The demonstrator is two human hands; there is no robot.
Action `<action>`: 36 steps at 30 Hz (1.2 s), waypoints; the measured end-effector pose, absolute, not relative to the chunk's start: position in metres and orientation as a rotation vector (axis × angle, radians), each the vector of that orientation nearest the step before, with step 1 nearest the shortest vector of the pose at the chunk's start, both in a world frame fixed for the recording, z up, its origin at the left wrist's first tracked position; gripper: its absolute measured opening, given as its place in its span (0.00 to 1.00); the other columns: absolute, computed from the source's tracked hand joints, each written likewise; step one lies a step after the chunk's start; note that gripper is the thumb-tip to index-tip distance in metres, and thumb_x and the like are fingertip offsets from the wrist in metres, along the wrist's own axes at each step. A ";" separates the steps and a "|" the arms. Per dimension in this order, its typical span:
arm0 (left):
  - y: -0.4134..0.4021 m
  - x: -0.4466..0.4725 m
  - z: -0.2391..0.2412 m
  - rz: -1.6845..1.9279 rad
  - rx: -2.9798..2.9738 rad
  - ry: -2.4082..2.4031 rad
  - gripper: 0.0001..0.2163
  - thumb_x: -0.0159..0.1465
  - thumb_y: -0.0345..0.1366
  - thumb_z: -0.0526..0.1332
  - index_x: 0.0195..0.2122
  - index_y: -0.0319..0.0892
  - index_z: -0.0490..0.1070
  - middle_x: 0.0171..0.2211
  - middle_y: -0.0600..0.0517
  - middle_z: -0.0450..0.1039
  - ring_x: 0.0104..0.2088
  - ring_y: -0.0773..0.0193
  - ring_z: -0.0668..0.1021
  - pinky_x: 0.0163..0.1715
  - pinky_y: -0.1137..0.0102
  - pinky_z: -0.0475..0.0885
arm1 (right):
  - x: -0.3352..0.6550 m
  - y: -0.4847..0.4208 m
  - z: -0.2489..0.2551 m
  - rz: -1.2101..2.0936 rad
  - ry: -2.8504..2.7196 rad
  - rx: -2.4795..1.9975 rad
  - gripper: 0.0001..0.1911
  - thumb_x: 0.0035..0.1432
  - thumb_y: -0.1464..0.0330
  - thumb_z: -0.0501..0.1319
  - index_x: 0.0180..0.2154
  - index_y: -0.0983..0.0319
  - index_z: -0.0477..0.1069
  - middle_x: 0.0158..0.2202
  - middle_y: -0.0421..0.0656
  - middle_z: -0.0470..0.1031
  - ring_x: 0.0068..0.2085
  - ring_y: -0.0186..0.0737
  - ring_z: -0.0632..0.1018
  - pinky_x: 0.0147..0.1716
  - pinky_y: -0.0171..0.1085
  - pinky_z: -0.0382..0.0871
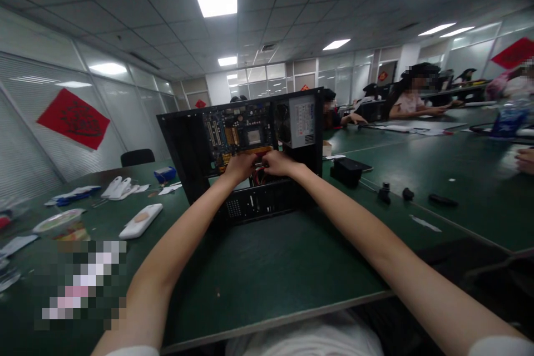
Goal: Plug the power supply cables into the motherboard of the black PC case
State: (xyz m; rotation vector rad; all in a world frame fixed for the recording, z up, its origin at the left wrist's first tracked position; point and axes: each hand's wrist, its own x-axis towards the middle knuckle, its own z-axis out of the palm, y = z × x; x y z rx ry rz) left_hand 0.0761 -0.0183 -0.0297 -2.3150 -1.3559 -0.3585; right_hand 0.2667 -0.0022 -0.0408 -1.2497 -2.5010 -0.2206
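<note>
A black computer case (267,206) stands on its side edge on the green table, its open side facing me. Inside it sit a motherboard (223,130) with a bare square processor area (253,137) and a silver power supply (302,121). My left hand (241,167) and my right hand (280,164) reach in at the board's lower edge. Their fingers are closed at either end of a red-orange strip (262,151), which looks like a memory stick by the slots. The fingertips are partly hidden. Loose cables (261,176) hang just beneath the hands.
To the left lie a white power bank-like box (141,221), a clear plastic bowl (62,223) and a blue item (164,173). Right of the case are a black box (346,172) and small black parts (384,193). Other people sit farther right, one person (411,100) at papers.
</note>
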 end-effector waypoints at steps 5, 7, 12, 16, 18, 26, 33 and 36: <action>-0.020 0.072 -0.032 -0.280 -2.249 -1.445 0.13 0.66 0.36 0.62 0.52 0.46 0.77 0.49 0.46 0.81 0.50 0.49 0.81 0.45 0.63 0.75 | 0.264 -0.003 -0.043 -0.352 -2.511 -1.289 0.14 0.60 0.64 0.63 0.44 0.63 0.80 0.45 0.52 0.81 0.44 0.46 0.80 0.35 0.35 0.65; -0.022 0.073 -0.030 -0.267 -2.239 -1.478 0.13 0.66 0.36 0.62 0.51 0.47 0.78 0.47 0.46 0.81 0.49 0.49 0.81 0.44 0.63 0.75 | 0.263 -0.003 -0.044 -0.360 -2.513 -1.290 0.14 0.60 0.63 0.63 0.44 0.62 0.80 0.46 0.51 0.81 0.45 0.46 0.80 0.36 0.35 0.65; -0.027 0.080 -0.026 -0.199 -2.240 -1.491 0.13 0.66 0.33 0.60 0.48 0.47 0.82 0.46 0.43 0.82 0.48 0.46 0.82 0.45 0.59 0.76 | 0.265 -0.006 -0.043 -0.342 -2.515 -1.293 0.13 0.61 0.64 0.62 0.45 0.61 0.80 0.46 0.49 0.82 0.46 0.47 0.80 0.37 0.35 0.66; -0.028 0.081 -0.026 -0.189 -2.238 -1.486 0.14 0.66 0.33 0.59 0.48 0.46 0.83 0.46 0.42 0.82 0.48 0.45 0.81 0.45 0.58 0.76 | 0.265 -0.008 -0.043 -0.310 -2.514 -1.282 0.13 0.61 0.64 0.62 0.45 0.62 0.80 0.46 0.50 0.82 0.46 0.47 0.80 0.37 0.35 0.66; -0.027 0.081 -0.026 -0.200 -2.225 -1.477 0.14 0.66 0.33 0.59 0.47 0.46 0.83 0.45 0.42 0.82 0.48 0.45 0.82 0.44 0.58 0.76 | 0.265 -0.006 -0.043 -0.291 -2.527 -1.268 0.13 0.61 0.65 0.63 0.45 0.63 0.80 0.46 0.51 0.82 0.47 0.47 0.80 0.39 0.35 0.67; -0.024 0.084 -0.028 -0.230 -2.164 -1.551 0.12 0.65 0.34 0.60 0.44 0.39 0.82 0.43 0.37 0.81 0.46 0.42 0.82 0.43 0.56 0.77 | 0.263 0.001 -0.047 -0.287 -2.566 -1.108 0.11 0.61 0.69 0.63 0.44 0.67 0.79 0.46 0.54 0.81 0.47 0.48 0.80 0.41 0.36 0.68; -0.026 0.089 -0.028 -0.227 -2.144 -1.583 0.13 0.66 0.30 0.58 0.45 0.36 0.82 0.45 0.34 0.80 0.47 0.40 0.81 0.46 0.54 0.76 | 0.261 -0.005 -0.044 -0.287 -2.517 -1.089 0.08 0.61 0.73 0.64 0.43 0.67 0.78 0.46 0.54 0.80 0.48 0.49 0.80 0.43 0.36 0.69; -0.027 0.089 -0.026 -0.220 -2.139 -1.590 0.13 0.67 0.31 0.59 0.46 0.34 0.82 0.45 0.33 0.80 0.49 0.40 0.81 0.48 0.53 0.75 | 0.261 -0.009 -0.043 -0.292 -2.471 -1.083 0.08 0.61 0.74 0.64 0.43 0.68 0.76 0.47 0.55 0.79 0.48 0.47 0.80 0.44 0.35 0.69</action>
